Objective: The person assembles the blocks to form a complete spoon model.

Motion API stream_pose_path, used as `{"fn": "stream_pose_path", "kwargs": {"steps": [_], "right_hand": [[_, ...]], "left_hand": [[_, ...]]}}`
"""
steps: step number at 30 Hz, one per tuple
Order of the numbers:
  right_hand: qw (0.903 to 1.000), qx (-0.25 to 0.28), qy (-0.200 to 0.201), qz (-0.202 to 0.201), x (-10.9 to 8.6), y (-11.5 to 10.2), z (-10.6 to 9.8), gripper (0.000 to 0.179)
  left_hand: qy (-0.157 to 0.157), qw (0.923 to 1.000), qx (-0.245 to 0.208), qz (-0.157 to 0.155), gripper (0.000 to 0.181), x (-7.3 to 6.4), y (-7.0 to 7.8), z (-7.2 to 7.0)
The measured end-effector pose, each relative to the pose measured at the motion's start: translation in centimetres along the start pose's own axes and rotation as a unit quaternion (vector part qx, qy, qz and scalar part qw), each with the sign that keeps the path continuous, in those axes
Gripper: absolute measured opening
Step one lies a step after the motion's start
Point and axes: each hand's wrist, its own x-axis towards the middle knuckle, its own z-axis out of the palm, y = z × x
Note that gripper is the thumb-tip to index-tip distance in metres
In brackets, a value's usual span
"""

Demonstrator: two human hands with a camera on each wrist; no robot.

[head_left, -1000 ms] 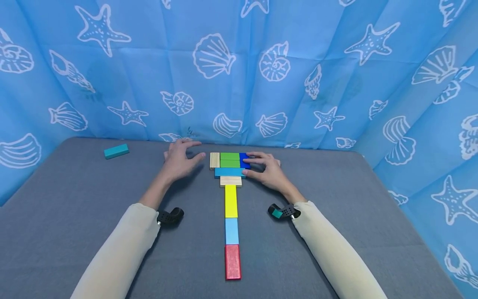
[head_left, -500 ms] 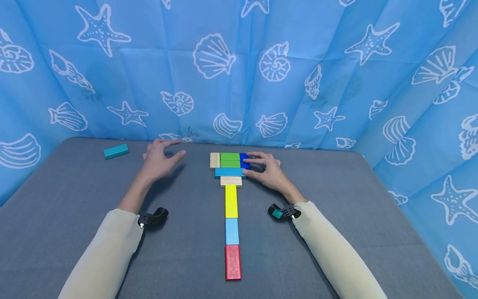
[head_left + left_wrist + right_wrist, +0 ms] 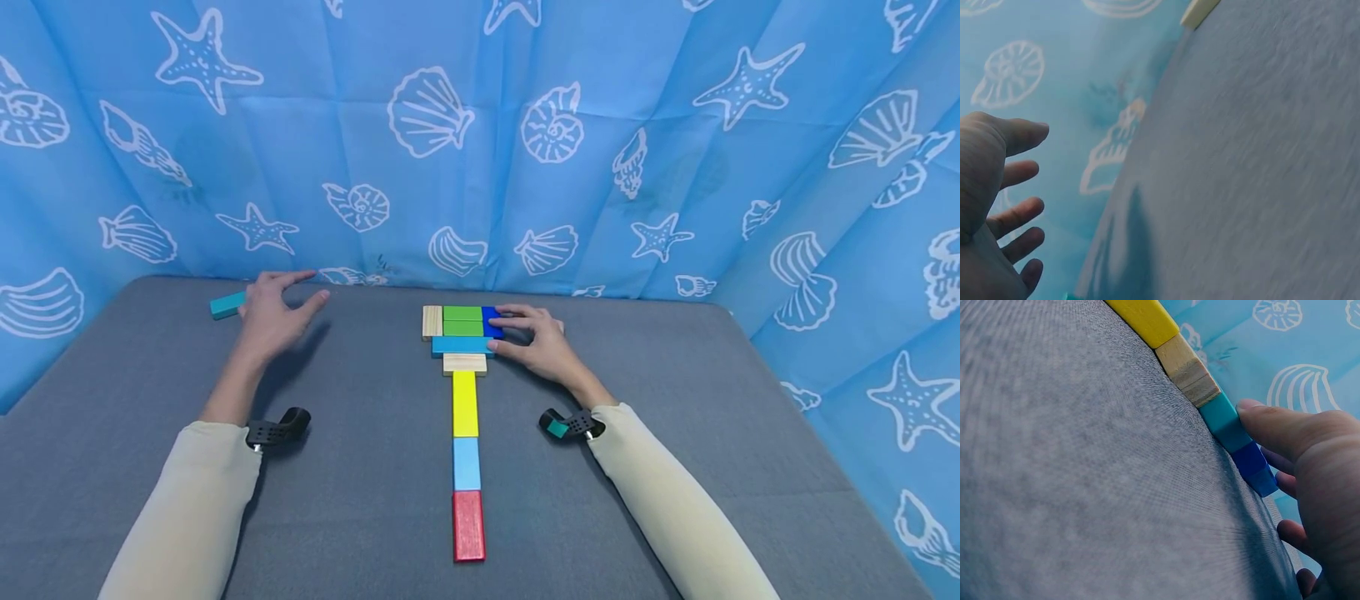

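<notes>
My left hand point(image 3: 273, 317) is over the far left of the table, thumb and fingers spread apart and nothing between them. Just behind it lies a teal block point(image 3: 227, 305), its right end hidden by the hand. My right hand point(image 3: 536, 337) rests at the right end of a flat block pattern. Its thumb touches the long blue block point(image 3: 459, 346), and its fingertips lie over the dark blue block point(image 3: 1249, 461). Two green blocks point(image 3: 462, 314) and a plain wooden block point(image 3: 432, 322) complete that top row.
Below the blue block, a second wooden block point(image 3: 465, 363) lies crosswise. A yellow block point(image 3: 465, 404), a light blue block point(image 3: 467, 463) and a red block point(image 3: 468, 525) run in line toward the near edge. A blue shell-print curtain point(image 3: 480, 167) hangs behind the grey table point(image 3: 675, 467).
My left hand has swept left, away from the block pattern, and now overlaps the teal block's right end. The right hand and the pattern have stayed where they were.
</notes>
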Motion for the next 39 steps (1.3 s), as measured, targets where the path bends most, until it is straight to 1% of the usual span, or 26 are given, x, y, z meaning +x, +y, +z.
{"fn": "stream_pose_path", "kwargs": {"steps": [4, 8, 12, 16, 19, 23, 27, 34, 37, 39], "right_hand": [[1.0000, -0.002, -0.002, 0.006, 0.1, 0.0, 0.0, 0.045], [0.9999, -0.002, -0.004, 0.012, 0.1, -0.1, 0.1, 0.045], [1.0000, 0.000, -0.004, 0.009, 0.1, -0.2, 0.0, 0.046], [1.0000, -0.004, -0.003, 0.007, 0.1, -0.2, 0.0, 0.046], [0.9999, -0.005, -0.003, 0.010, 0.1, -0.2, 0.0, 0.046], [0.9999, -0.004, -0.004, 0.014, 0.1, -0.3, 0.0, 0.046], [0.9999, -0.004, -0.005, 0.015, 0.1, -0.2, 0.1, 0.046], [0.9998, -0.008, -0.005, 0.015, 0.1, -0.1, 0.1, 0.046], [0.9998, -0.007, -0.007, 0.017, 0.1, 0.0, 0.1, 0.046], [0.9998, -0.006, -0.007, 0.018, 0.1, 0.0, 0.0, 0.045]], "left_hand": [[0.026, 0.9995, 0.001, -0.015, 0.058, 0.0, -1.3, -0.9], [0.055, 0.9975, 0.014, -0.041, 0.058, -0.1, -2.8, -1.6], [0.068, 0.9946, 0.017, -0.077, 0.061, -0.4, -4.3, -2.1], [0.078, 0.9896, 0.023, -0.119, 0.067, -0.7, -5.8, -2.3], [0.082, 0.9861, 0.030, -0.141, 0.070, -0.9, -6.7, -2.5], [0.075, 0.9846, 0.040, -0.153, 0.075, -0.9, -7.5, -2.7], [0.057, 0.9850, 0.053, -0.154, 0.078, -0.9, -7.8, -2.8], [0.027, 0.9840, 0.085, -0.154, 0.079, -1.1, -7.7, -2.8], [0.019, 0.9840, 0.087, -0.154, 0.076, -1.1, -7.6, -2.9], [0.020, 0.9840, 0.085, -0.156, 0.073, -1.1, -7.6, -2.8]]}}
